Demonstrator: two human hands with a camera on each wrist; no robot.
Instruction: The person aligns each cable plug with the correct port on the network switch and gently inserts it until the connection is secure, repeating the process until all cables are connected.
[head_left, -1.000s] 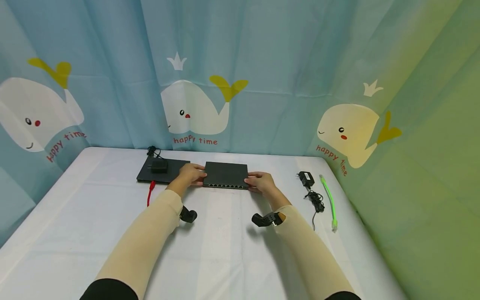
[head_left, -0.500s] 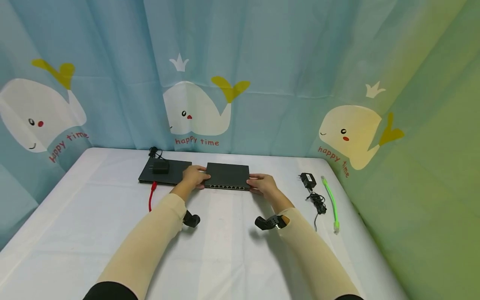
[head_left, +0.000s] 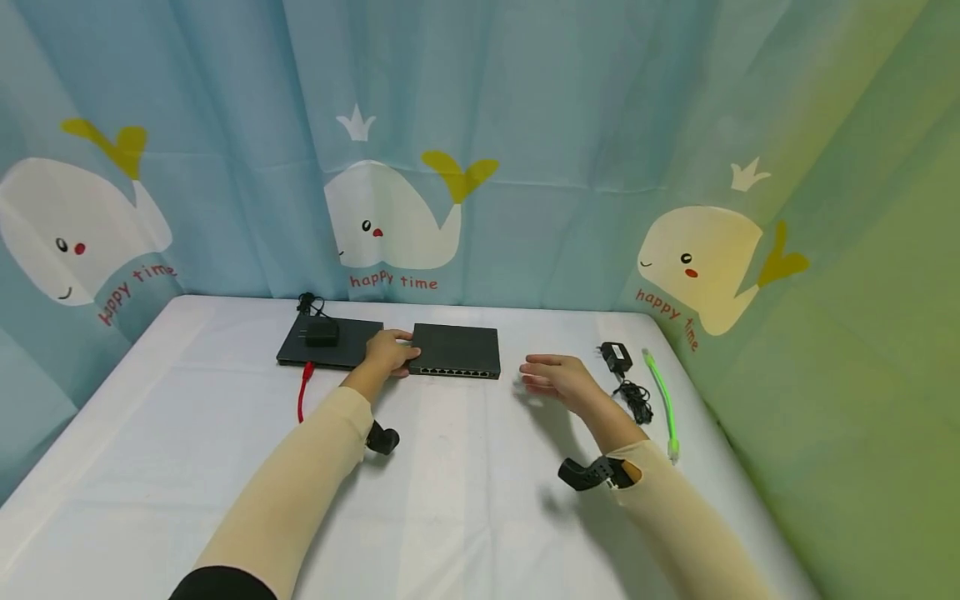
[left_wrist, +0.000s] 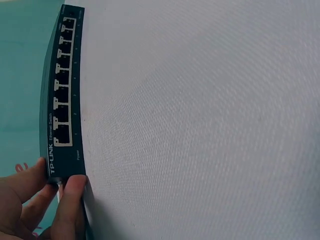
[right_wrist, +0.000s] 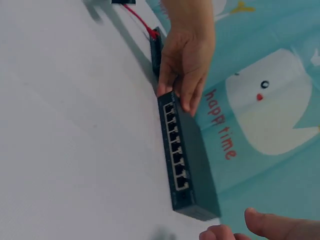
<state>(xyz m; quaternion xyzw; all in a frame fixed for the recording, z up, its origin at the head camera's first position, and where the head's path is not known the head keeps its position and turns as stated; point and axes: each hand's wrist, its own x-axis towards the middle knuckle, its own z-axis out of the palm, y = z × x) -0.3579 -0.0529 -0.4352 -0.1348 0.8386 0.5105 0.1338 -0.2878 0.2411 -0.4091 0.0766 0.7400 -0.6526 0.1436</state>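
A black Ethernet switch lies flat on the table, its row of ports facing the near side. At its left end my left hand grips the corner; the left wrist view shows the thumb and fingers on either side of the switch's end. My right hand is apart from the switch, to its right, with fingers extended and nothing held. In the right wrist view its fingertips appear at the bottom, near the free end of the switch.
Left of the switch is a second flat black device, with a black power adapter on top and a red cable at its front. At right lie another adapter with bundled cord and a green network cable. A curtain hangs behind.
My right hand has let go of the switch's right end and moved right, toward the near side. The left hand stays at the left end, and the switch looks nearly unmoved.
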